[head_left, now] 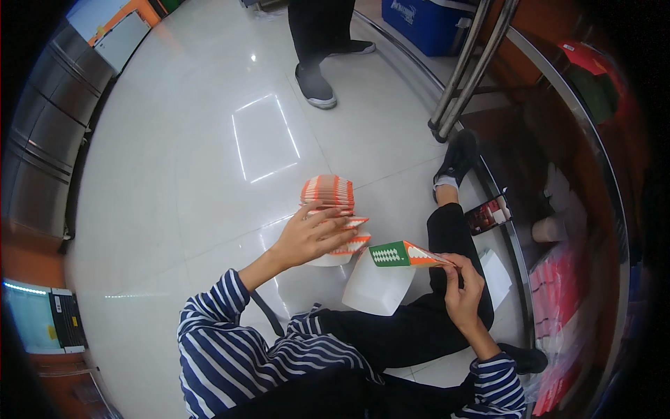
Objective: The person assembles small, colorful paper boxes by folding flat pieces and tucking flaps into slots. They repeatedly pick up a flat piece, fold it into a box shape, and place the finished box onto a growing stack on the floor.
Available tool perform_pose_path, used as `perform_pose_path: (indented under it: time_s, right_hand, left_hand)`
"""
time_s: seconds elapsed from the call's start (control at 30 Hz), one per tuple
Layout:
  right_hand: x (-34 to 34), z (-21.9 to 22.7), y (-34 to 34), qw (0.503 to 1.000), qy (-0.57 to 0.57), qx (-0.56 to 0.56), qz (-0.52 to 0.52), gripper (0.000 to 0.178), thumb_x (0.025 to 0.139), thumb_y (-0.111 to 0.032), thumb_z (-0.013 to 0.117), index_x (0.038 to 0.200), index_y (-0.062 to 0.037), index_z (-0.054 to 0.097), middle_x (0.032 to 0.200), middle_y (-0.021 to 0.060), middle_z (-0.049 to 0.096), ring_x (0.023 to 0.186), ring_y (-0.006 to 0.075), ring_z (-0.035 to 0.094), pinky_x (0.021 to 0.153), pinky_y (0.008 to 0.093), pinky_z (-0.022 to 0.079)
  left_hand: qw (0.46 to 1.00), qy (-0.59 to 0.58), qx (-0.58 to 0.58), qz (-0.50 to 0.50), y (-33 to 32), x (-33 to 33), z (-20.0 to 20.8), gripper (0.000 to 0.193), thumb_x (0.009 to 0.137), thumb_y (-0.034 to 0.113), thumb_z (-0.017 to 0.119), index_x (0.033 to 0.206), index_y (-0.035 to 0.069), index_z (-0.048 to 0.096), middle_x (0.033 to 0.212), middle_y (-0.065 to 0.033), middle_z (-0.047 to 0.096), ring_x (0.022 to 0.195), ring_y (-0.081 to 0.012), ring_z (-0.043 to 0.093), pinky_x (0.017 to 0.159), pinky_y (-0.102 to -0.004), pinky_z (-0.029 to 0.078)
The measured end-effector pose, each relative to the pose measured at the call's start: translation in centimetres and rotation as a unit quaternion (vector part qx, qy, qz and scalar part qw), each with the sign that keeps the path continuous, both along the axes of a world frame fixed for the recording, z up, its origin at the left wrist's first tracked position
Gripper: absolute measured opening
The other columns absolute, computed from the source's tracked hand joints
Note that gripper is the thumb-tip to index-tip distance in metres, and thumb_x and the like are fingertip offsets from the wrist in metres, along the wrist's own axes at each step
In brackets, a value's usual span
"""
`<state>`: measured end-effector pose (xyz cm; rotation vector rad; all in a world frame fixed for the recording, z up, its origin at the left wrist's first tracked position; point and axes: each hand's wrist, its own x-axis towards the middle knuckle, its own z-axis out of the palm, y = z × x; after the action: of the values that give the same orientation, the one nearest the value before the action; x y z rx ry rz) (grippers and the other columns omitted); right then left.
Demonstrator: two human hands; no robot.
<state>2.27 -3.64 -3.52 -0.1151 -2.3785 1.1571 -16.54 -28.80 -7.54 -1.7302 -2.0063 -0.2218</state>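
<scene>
My right hand pinches the corner of a paper food carton, printed green and orange outside. A plain white panel hangs below its green side, and looks like part of the same carton. To the left, a row of nested orange-and-white cartons sits close together in front of me. My left hand lies over the near end of that row, fingers stretched out and slightly apart. Two orange-edged cartons stick out beside its fingertips. What its thumb touches is hidden.
A person in dark trousers and grey shoes stands ahead on the shiny tiled floor. Metal legs and a blue cooler box are at the upper right. Plastic-wrapped pink packs lie at right. Steel cabinets line the left.
</scene>
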Motion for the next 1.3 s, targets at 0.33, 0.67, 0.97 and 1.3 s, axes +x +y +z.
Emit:
perform_pose_path:
  time_s: [0.33, 0.67, 0.97, 1.3]
  right_hand:
    - [0.1, 0.0, 0.3, 1.000, 0.015, -0.012, -0.005, 0.013, 0.081, 0.004, 0.050, 0.093, 0.0028, 0.056, 0.081, 0.0155, 0.061, 0.070, 0.0261, 0.062, 0.062, 0.0302, 0.047]
    - [0.1, -0.1, 0.2, 0.999, 0.006, -0.033, 0.017, 0.014, 0.079, 0.005, 0.051, 0.092, 0.0025, 0.056, 0.082, 0.0154, 0.061, 0.072, 0.0293, 0.062, 0.062, 0.0313, 0.048]
    - [0.2, -0.5, -0.1, 0.998, -0.010, -0.012, 0.063, 0.018, 0.075, 0.006, 0.052, 0.092, 0.0009, 0.057, 0.084, 0.0161, 0.061, 0.074, 0.0301, 0.063, 0.064, 0.0339, 0.050]
    - [0.6, -1.1, -0.3, 0.992, -0.022, 0.033, 0.116, 0.020, 0.074, 0.004, 0.054, 0.095, 0.0022, 0.056, 0.090, 0.0186, 0.062, 0.080, 0.0307, 0.063, 0.070, 0.0362, 0.052]
  left_hand:
    - [0.992, -0.042, 0.114, -0.022, -1.0, -0.3, -0.4, 0.039, 0.059, 0.041, 0.073, 0.083, 0.012, 0.063, 0.105, -0.0047, 0.058, 0.095, -0.0238, 0.057, 0.076, -0.0371, 0.047]
    - [0.898, -0.410, 0.150, 0.059, -3.3, -1.2, -2.0, 0.033, 0.073, 0.015, 0.062, 0.102, 0.004, 0.051, 0.113, -0.0124, 0.053, 0.102, -0.0295, 0.048, 0.089, -0.0386, 0.035]
    - [0.977, -0.141, 0.026, 0.157, -2.7, -1.4, -1.0, 0.036, 0.082, 0.037, 0.050, 0.106, 0.011, 0.058, 0.116, -0.0181, 0.046, 0.114, -0.0380, 0.037, 0.094, -0.0471, 0.030]
    - [0.939, -0.313, -0.087, 0.108, 0.1, -5.6, 1.4, 0.041, 0.077, 0.040, 0.059, 0.098, 0.004, 0.058, 0.115, -0.0191, 0.051, 0.105, -0.0362, 0.050, 0.086, -0.0415, 0.043]
